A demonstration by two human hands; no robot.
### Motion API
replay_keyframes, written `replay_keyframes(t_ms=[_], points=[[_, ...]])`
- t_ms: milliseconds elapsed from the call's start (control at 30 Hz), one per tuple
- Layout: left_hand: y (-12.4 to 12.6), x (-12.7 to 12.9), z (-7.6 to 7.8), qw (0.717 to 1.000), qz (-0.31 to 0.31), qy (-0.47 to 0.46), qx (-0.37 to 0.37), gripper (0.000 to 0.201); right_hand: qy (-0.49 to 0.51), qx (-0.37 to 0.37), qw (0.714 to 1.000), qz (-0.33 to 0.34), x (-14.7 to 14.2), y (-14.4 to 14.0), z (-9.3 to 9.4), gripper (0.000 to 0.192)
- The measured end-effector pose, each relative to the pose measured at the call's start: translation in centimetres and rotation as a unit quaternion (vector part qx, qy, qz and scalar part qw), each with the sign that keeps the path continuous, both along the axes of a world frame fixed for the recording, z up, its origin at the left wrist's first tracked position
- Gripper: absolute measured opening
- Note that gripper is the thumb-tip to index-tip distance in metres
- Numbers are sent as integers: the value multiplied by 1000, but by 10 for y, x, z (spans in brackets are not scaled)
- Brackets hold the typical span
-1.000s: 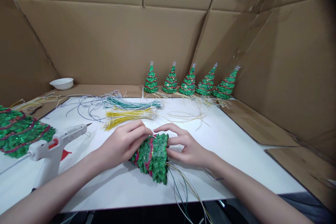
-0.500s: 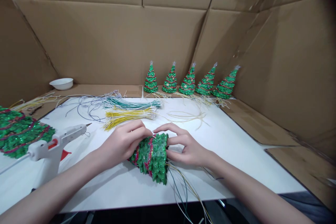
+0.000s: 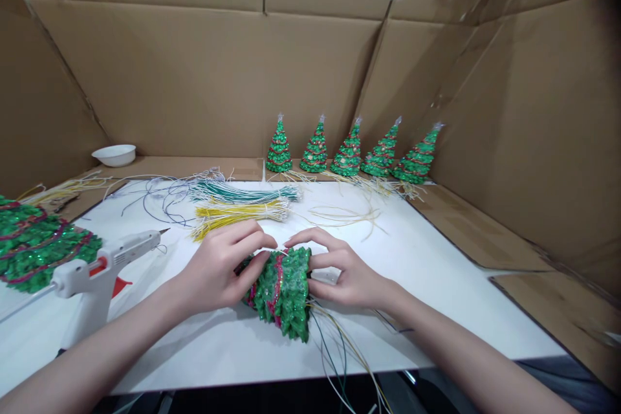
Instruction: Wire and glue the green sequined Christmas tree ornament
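Green tree (image 3: pixel 286 297), on its side, between fingers (image 3: pixel 326 261)

Clocked from the middle of the white tabletop (image 3: pixel 412 259), five star-topped glittery Christmas trees (image 3: pixel 347 150) line up from twelve to two, before a cardboard wall (image 3: pixel 169 71). At eleven lie a green-and-white wire bundle (image 3: pixel 247 191) and a yellow-and-white wire bundle (image 3: pixel 242 211); a white bowl (image 3: pixel 115 155) sits at ten, while a white hot-glue gun (image 3: pixel 99 284) stands at nine.

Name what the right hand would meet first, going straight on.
Most likely the green tree lying on its side: the right hand is at its base, though exact contact is unclear.
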State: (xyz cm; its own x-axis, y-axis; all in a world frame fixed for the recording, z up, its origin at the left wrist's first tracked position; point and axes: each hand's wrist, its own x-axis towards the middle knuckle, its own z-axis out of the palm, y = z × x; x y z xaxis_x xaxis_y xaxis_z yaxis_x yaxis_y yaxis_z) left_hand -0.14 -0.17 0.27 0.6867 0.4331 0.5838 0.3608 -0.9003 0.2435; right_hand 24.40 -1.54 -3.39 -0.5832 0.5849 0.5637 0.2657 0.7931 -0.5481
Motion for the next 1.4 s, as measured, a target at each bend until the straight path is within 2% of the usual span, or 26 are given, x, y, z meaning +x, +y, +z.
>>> replay_keyframes(t_ms=[300,533,733,1133,1400], points=[[3,-1,-1,999,-6,-22,26,16,6,9,1000,2,0,0,0,6],[4,0,-8,1000,-26,-11,5,21,-2,-7,1000,4,-1,-1,1,8],[5,2,-12,999,-27,-3,27,27,-5,-7,1000,8,-1,0,-1,11],[2,2,-5,999,-24,-5,25,20,1,-21,1000,7,-1,0,0,10],[2,-1,0,999,13,-29,37,15,4,-36,999,8,2,0,3,13]])
